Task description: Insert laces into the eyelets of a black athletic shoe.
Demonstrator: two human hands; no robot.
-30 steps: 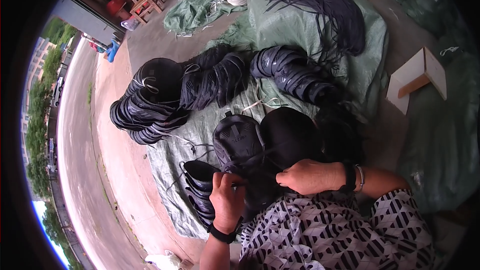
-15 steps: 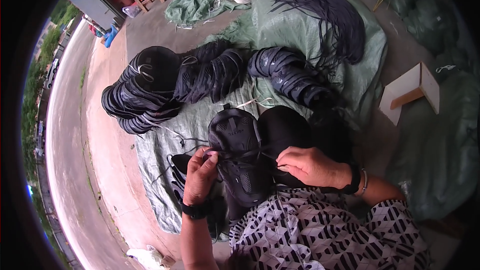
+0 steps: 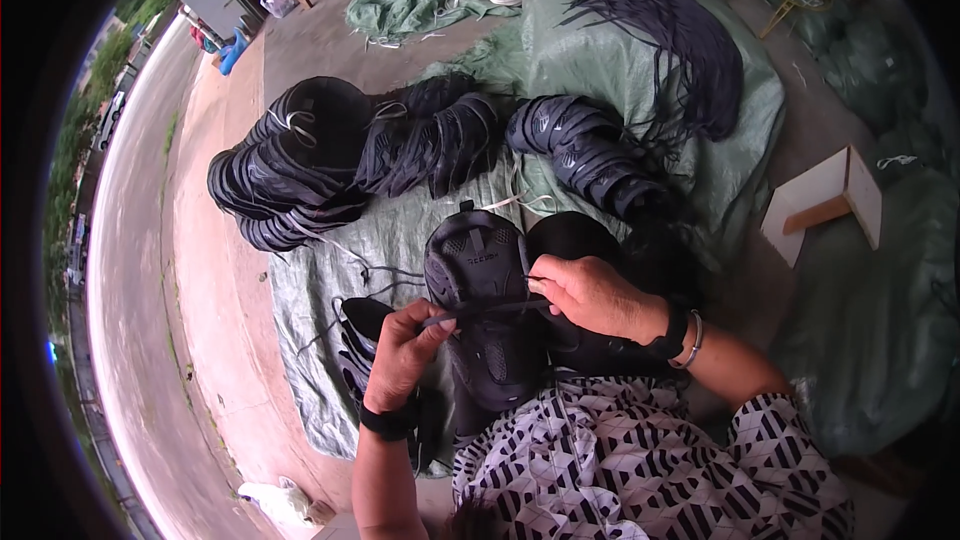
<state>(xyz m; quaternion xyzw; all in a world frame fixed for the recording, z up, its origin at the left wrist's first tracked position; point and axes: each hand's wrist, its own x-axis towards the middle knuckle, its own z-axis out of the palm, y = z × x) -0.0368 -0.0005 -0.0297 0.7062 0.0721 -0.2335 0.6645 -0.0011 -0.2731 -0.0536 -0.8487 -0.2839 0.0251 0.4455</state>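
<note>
A black shoe upper [image 3: 478, 252] with mesh panels lies across my lap, its tongue end pointing away from me. My left hand [image 3: 402, 355] pinches a flat black shoelace [image 3: 490, 311] at the upper's left side. Stretched across the middle of the upper, the lace runs toward my right hand [image 3: 600, 298]. That hand is closed, thumb against fingers, on a dark lace end at the upper's right edge. Another black upper [image 3: 570, 232] sits just beyond my right hand, partly covered by it. More dark uppers [image 3: 362, 323] lie beside my left hand.
Bundled stacks of black uppers [image 3: 285, 175] lie ahead on a green woven sheet [image 3: 300, 305], with another row [image 3: 585, 155] to their right. Behind is a heap of dark laces [image 3: 690, 50]. An angled white board piece [image 3: 815, 202] stands at right. Another person's feet show at the far edge.
My right hand has moved left and slightly away from me, over the upper's right edge. The lace now lies straighter across the upper. My left hand has shifted slightly toward me.
</note>
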